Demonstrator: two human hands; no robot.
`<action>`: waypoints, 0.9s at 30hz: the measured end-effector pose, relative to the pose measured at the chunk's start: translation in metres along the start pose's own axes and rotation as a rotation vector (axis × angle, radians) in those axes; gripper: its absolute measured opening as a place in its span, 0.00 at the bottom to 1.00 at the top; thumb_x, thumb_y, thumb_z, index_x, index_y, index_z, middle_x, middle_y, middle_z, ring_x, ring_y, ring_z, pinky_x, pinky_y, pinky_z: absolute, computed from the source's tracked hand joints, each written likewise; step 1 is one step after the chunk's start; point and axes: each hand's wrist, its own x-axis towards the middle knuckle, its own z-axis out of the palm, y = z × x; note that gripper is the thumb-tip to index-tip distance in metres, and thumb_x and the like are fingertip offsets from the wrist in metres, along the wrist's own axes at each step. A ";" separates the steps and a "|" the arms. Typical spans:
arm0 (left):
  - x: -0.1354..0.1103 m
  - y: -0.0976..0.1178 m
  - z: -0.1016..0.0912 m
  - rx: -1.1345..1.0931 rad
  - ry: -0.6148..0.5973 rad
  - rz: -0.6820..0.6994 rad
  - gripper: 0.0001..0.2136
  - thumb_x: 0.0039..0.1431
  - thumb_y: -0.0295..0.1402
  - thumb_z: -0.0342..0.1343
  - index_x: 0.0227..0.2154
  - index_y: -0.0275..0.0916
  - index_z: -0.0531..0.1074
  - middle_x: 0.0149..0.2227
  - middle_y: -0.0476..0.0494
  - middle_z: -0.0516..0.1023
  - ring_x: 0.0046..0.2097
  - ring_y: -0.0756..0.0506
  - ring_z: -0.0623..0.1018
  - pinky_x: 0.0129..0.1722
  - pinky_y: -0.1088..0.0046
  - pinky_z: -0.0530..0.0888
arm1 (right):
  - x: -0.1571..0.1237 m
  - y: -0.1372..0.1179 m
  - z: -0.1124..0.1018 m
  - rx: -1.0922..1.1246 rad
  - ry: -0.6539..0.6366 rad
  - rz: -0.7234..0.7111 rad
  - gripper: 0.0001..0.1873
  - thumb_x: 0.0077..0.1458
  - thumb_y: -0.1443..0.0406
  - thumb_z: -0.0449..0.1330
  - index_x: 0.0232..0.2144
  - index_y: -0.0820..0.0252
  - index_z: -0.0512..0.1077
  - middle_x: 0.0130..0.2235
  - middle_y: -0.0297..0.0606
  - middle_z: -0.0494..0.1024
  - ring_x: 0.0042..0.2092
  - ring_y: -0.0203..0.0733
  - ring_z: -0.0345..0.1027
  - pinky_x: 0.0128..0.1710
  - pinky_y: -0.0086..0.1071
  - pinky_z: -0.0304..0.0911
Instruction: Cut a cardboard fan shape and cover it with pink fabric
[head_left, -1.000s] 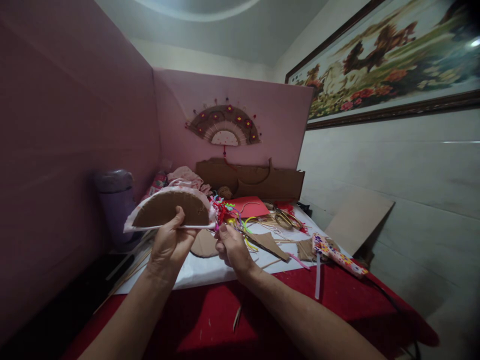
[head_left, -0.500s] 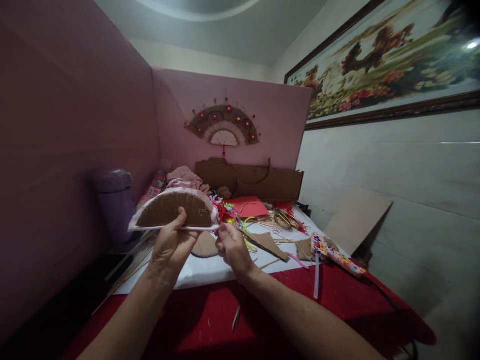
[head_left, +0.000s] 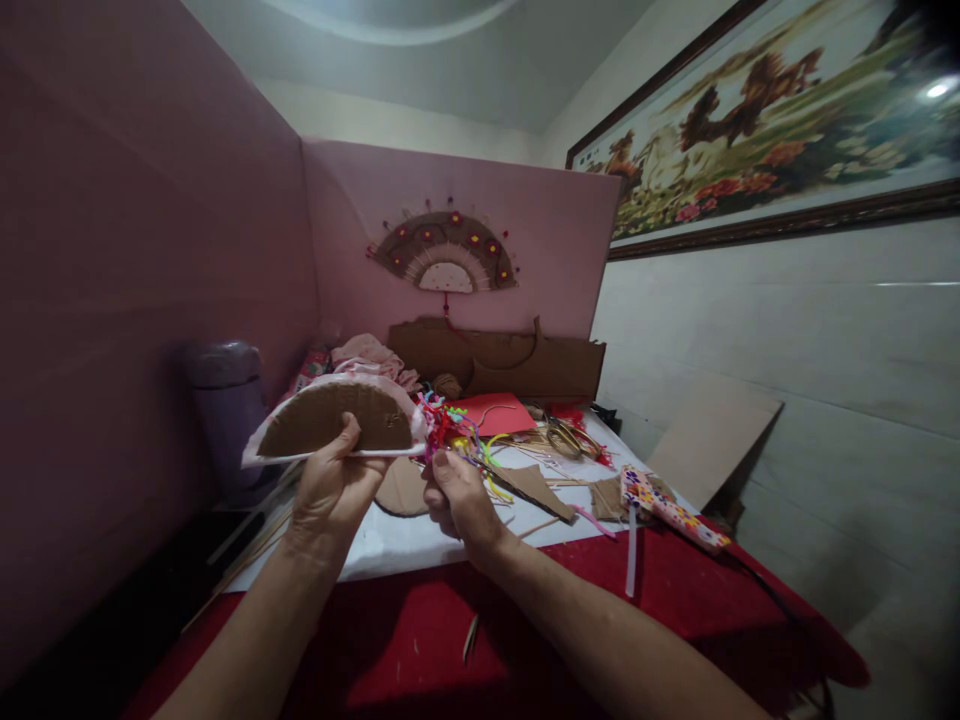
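My left hand (head_left: 339,488) is closed on a half-circle of brown cardboard (head_left: 304,425), its thumb on the flat face and its fingers underneath. White and pinkish cloth (head_left: 259,452) wraps the edge of that piece. My right hand (head_left: 459,497) is closed in a pinch just past the piece's right corner, a small gap from it. Whatever lies between those fingertips is too small to make out. Behind the right hand is a heap of bright curly pipe cleaners (head_left: 442,415).
Cardboard scraps (head_left: 536,490), scissors (head_left: 566,438), red paper (head_left: 499,415) and thin sticks lie on the white sheet. A flower-patterned glue gun (head_left: 675,508) rests at right. A purple bottle (head_left: 229,430) stands left. A decorated fan (head_left: 446,250) hangs on the pink panel.
My left hand has shifted slightly left with the cardboard half-circle. Its right corner has drawn away from my right hand, which stays pinched in nearly the same place.
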 end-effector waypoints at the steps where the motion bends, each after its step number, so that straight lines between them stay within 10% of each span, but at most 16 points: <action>1: 0.000 -0.001 0.000 -0.004 0.008 -0.009 0.17 0.61 0.21 0.44 0.48 0.38 0.70 0.39 0.39 0.81 0.41 0.44 0.80 0.52 0.57 0.69 | 0.000 0.000 0.000 0.002 0.000 -0.013 0.26 0.47 0.41 0.54 0.28 0.58 0.58 0.17 0.21 0.55 0.14 0.23 0.39 0.13 0.21 0.33; 27: -0.001 0.001 0.002 -0.012 0.028 -0.025 0.16 0.62 0.22 0.43 0.45 0.39 0.73 0.36 0.42 0.82 0.40 0.45 0.80 0.51 0.58 0.71 | 0.002 0.000 -0.003 0.071 -0.063 0.008 0.27 0.47 0.40 0.53 0.29 0.58 0.59 0.17 0.21 0.56 0.14 0.24 0.40 0.11 0.20 0.34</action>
